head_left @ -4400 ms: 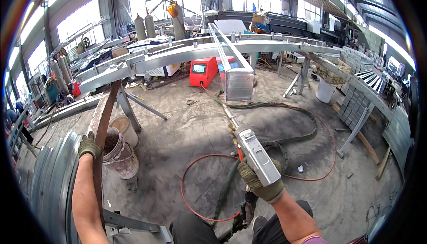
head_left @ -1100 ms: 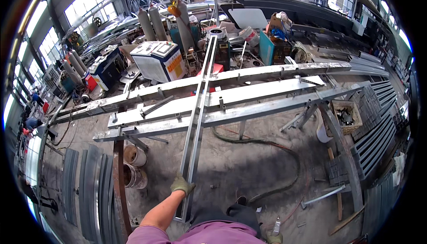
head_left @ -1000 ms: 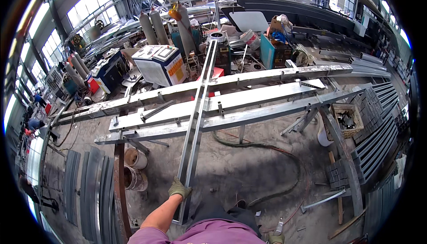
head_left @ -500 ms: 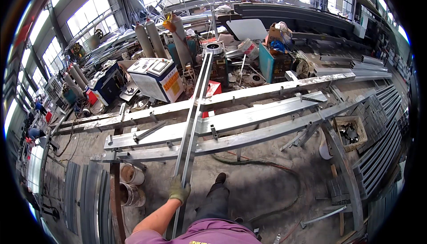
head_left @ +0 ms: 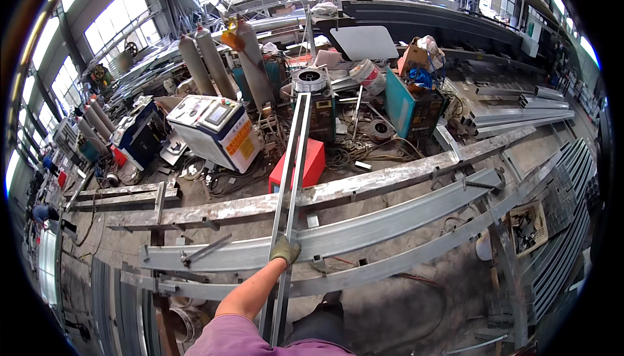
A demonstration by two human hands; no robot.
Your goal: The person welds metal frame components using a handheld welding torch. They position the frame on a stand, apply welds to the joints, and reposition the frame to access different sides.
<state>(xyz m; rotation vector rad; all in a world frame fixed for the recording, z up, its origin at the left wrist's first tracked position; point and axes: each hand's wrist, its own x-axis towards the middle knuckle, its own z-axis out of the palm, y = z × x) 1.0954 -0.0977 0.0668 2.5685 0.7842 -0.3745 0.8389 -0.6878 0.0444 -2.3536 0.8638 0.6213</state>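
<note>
My left hand (head_left: 285, 251), in a worn green glove, is closed around a pair of long, narrow steel bars (head_left: 299, 141) lying side by side. The bars run away from me across three heavier pieces: a near steel beam (head_left: 390, 278), a wide middle beam (head_left: 383, 223) and a far rusty-patched beam (head_left: 227, 212). Their far end reaches in front of a wire-spool machine (head_left: 311, 82). Part of the grip is hidden behind the glove's back. My right hand is out of view.
A red box (head_left: 314, 164) stands beyond the far beam, near a white-and-blue machine (head_left: 211, 132) and a teal welding machine (head_left: 416, 106). Stacked steel lengths lie left (head_left: 123, 310) and right (head_left: 552, 232). A crate (head_left: 528, 226) of metal pieces sits right. Buckets (head_left: 185, 323) are below left.
I have moved forward, so the beams and machines appear closer. My left hand is farther forward, now over the middle beam, and still on the bars.
</note>
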